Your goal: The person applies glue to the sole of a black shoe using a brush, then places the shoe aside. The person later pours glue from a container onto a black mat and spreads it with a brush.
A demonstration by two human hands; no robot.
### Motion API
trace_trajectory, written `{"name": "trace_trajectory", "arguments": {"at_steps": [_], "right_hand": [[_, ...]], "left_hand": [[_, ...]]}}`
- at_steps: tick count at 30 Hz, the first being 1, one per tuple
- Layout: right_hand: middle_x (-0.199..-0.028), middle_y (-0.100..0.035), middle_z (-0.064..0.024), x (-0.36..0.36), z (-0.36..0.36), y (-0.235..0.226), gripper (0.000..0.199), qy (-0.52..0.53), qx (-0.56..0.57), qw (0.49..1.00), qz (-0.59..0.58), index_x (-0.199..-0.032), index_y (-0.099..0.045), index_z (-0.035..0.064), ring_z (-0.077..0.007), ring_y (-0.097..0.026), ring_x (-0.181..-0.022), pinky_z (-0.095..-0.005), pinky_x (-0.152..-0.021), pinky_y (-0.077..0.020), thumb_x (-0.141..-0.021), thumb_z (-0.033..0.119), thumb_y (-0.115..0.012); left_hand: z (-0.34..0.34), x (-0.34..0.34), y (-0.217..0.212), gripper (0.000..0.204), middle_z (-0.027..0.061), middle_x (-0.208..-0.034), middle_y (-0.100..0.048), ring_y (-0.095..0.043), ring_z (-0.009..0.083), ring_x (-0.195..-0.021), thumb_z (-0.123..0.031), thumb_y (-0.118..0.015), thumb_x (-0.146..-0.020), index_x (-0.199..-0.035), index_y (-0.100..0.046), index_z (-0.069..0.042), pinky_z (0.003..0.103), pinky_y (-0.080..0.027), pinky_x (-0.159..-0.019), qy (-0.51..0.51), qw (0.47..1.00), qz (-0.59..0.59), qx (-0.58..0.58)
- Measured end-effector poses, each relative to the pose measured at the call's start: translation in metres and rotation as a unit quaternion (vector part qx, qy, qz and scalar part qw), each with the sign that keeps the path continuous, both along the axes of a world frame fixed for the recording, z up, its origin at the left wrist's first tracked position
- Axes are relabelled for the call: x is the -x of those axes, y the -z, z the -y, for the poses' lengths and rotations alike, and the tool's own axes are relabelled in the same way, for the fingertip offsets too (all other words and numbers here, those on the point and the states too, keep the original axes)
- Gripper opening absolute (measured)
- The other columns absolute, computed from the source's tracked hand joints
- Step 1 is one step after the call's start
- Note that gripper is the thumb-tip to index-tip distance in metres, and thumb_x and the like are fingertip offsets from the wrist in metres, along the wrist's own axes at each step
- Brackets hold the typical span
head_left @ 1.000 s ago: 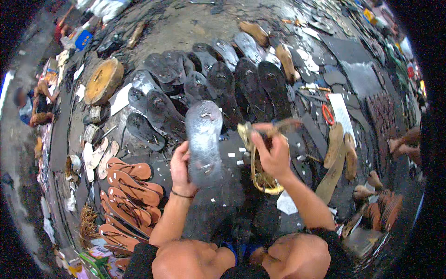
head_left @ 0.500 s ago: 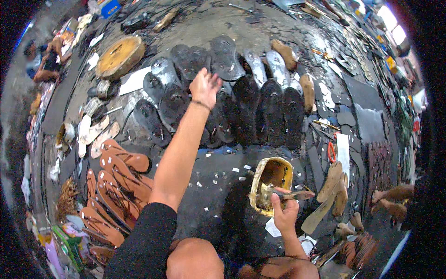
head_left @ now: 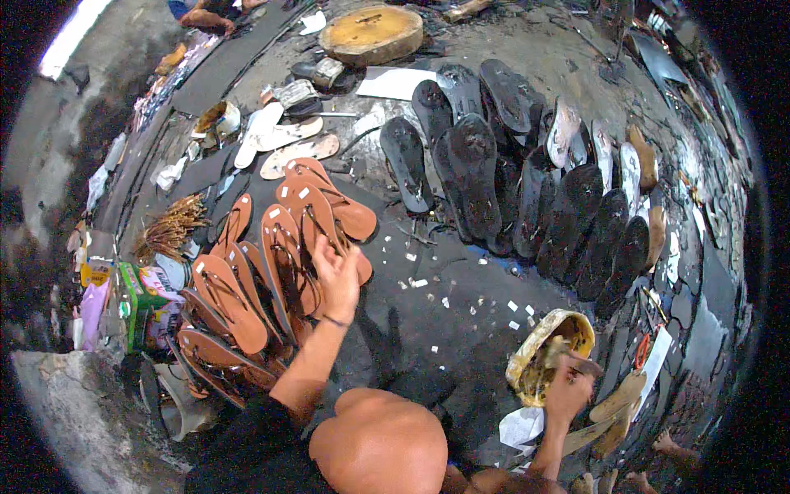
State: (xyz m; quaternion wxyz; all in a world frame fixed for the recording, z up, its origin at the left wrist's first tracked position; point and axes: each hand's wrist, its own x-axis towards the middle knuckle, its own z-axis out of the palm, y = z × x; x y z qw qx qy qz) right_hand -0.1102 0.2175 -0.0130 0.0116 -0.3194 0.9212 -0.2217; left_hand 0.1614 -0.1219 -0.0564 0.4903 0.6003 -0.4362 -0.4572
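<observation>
Clock positions refer to the view centre. Step in hand, by judgement: a left-side reach to the brown sandals [head_left: 234, 300] at 9 o'clock; the left hand [head_left: 336, 276] is over their inner edge, fingers parted and slightly curled, no sandal visibly gripped; the right hand [head_left: 568, 389], at 4 o'clock, has its fingers wrapped round a handled tool [head_left: 586, 363], positioned over the yellow-rimmed tub [head_left: 520, 372]; black soles [head_left: 473, 177] lie at 1 to 2 o'clock. The next move appears to call for closing the left fingers on one sandal without dragging its neighbours; limits: fingertip contact cannot be confirmed; the tool's working end merges with the tub's interior; overlapping sandals hide those beneath; the right forearm runs out of view at 5 o'clock.
</observation>
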Motion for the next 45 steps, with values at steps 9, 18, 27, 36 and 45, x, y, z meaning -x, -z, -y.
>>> {"name": "trace_trajectory", "arguments": {"at_steps": [9, 18, 27, 36, 45], "right_hand": [[-0.09, -0.065, -0.0173, -0.033, -0.064, -0.05, 0.021, 0.046, -0.033, 0.975, 0.216, -0.1, -0.064, 0.0016, -0.0332, -0.061, -0.079, -0.0413, -0.072, -0.049, -0.092, 0.021, -0.065], [-0.106, -0.067, -0.0053, -0.026, -0.032, -0.075, 0.027, 0.062, 0.215, 0.803, 0.552, -0.119, -0.063, 0.001, -0.0158, -0.062, -0.101, -0.032, -0.094, -0.0471, -0.093, 0.007, -0.062], [-0.101, -0.071, -0.0099, -0.017, 0.091, -0.077, 0.025, -0.093, 0.36, 0.901, 0.225, -0.11, -0.068, 0.0051, -0.0264, -0.068, -0.095, -0.0349, -0.084, -0.0523, -0.086, 0.011, -0.074], [-0.103, -0.071, -0.0102, 0.032, 0.086, -0.076, 0.017, 0.006, 0.204, 0.942, 0.268, -0.104, -0.07, 0.0065, -0.0295, -0.069, -0.094, -0.038, -0.082, -0.0525, -0.087, 0.009, -0.068], [-0.094, -0.068, -0.0081, -0.029, 0.078, -0.094, 0.034, -0.219, 0.329, 0.91, 0.127, -0.112, -0.07, 0.0149, -0.0271, -0.064, -0.086, -0.0396, -0.08, -0.0483, -0.079, 0.011, -0.072]], "left_hand": [[-0.043, -0.039, -0.045, 0.027, -0.0024, -0.086, -0.058, -0.054, 0.0057, -0.069, -0.017, -0.056, -0.1, -0.121, -0.06, 0.001, 0.021, -0.049, -0.066, 0.248, 0.958, 0.146, 0.005], [-0.12, 0.042, 0.034, 0.082, 0.0224, -0.161, -0.018, -0.007, 0.0426, -0.15, -0.055, -0.055, -0.092, -0.155, -0.028, -0.011, 0.055, -0.007, -0.12, 0.653, 0.561, 0.453, 0.232], [-0.086, 0.126, -0.025, 0.044, 0.0096, -0.137, -0.058, -0.055, 0.0209, -0.124, -0.03, -0.038, -0.104, -0.136, -0.055, -0.004, 0.035, -0.041, -0.108, 0.491, 0.732, -0.307, -0.357], [-0.112, 0.116, -0.067, 0.044, 0.0139, -0.13, -0.061, -0.062, 0.0255, -0.112, -0.03, -0.041, -0.103, -0.132, -0.055, 0.001, 0.039, -0.048, -0.1, 0.557, 0.648, -0.4, -0.333], [-0.107, 0.115, -0.039, 0.049, 0.0127, -0.127, -0.063, -0.063, 0.0263, -0.111, -0.036, -0.042, -0.102, -0.134, -0.054, 0.0, 0.042, -0.049, -0.099, 0.424, 0.745, -0.335, -0.391]]}}
